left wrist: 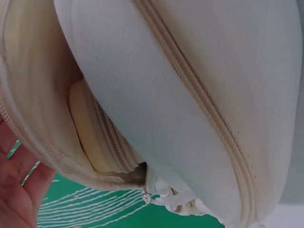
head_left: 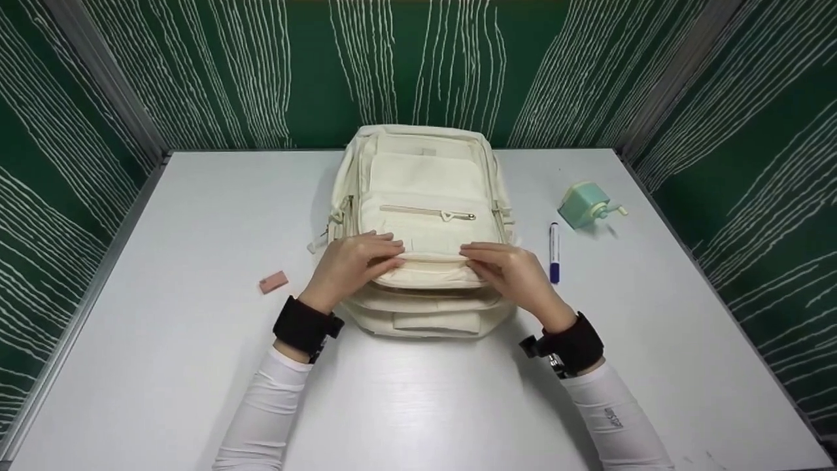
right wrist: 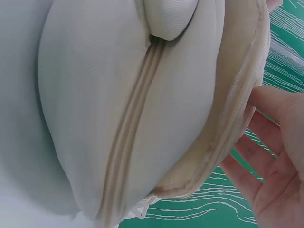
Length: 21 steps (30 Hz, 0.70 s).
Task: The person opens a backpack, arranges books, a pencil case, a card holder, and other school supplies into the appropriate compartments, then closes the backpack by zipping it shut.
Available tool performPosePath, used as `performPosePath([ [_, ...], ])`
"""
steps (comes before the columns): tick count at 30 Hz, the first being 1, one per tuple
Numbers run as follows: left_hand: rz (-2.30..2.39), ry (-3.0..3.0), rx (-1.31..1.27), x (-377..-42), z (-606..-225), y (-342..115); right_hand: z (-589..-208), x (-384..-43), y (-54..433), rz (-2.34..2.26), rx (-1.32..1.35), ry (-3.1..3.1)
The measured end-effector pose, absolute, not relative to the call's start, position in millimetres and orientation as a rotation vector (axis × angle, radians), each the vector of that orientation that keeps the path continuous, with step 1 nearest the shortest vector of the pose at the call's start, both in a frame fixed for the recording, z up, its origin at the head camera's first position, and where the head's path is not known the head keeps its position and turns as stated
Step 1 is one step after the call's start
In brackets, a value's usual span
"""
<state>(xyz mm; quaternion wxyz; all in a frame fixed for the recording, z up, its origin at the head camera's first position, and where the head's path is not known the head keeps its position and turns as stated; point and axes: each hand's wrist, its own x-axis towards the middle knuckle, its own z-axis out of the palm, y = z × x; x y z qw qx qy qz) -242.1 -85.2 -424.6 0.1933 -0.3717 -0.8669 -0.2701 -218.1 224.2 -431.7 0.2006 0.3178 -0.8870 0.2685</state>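
A cream backpack lies on the white table with its front pocket unzipped along the near end. My left hand holds the left side of the pocket's loose front flap, thumb on the near side and fingers over the outer face. On the right, my right hand grips the same flap, its thumb on the zipper edge and its fingers behind, as the right wrist view shows. Between flap and bag body the pocket gapes, and its pale lining shows. Part of an inner zipped piece is visible inside.
To the left lies a small pink eraser-like block. A marker with a blue cap lies to the right of the bag, and a mint-green crank pencil sharpener stands beyond it. Green walls with white lines enclose the table.
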Motion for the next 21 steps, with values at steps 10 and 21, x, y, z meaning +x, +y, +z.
performPosePath([
  [10, -0.804, -2.324, -0.992, -244, -430, -82, -426, -217, 238, 0.820, 0.777, -2.498],
  [21, -0.856, -2.305, -1.000, -243, -431, -81, -437, -236, 313, 0.813, 0.088, -2.706],
])
